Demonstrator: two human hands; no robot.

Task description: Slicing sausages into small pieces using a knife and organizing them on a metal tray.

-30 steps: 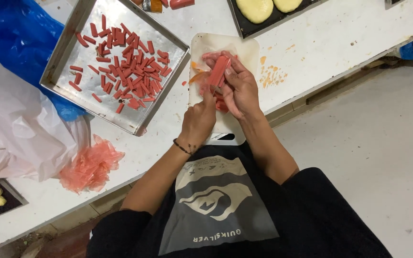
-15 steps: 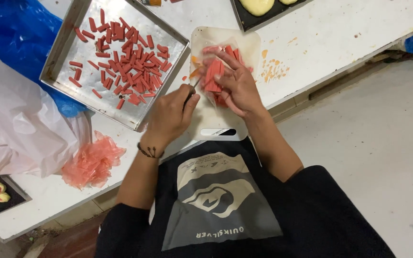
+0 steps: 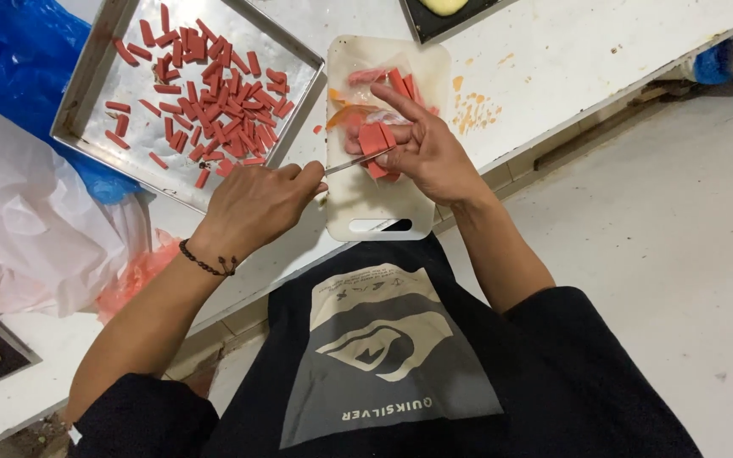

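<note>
A white worktable [image 3: 570, 59] runs from nine o'clock up to two o'clock, above a pale concrete floor [image 3: 663, 254] at three to five o'clock; a white cutting board [image 3: 379, 203] lies at the table's near edge, twelve o'clock of the torso; the left hand [image 3: 252, 203] is closed round a knife [image 3: 358, 161]; the right hand [image 3: 426, 148] pins red sausage pieces [image 3: 375, 140] on the board; a steel tray [image 3: 103, 110] sits at ten o'clock, blue plastic [image 3: 10, 59] beyond; open floor lies right.

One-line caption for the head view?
Left hand draws a knife through red sausage pieces held by the right hand on a cutting board.
</note>
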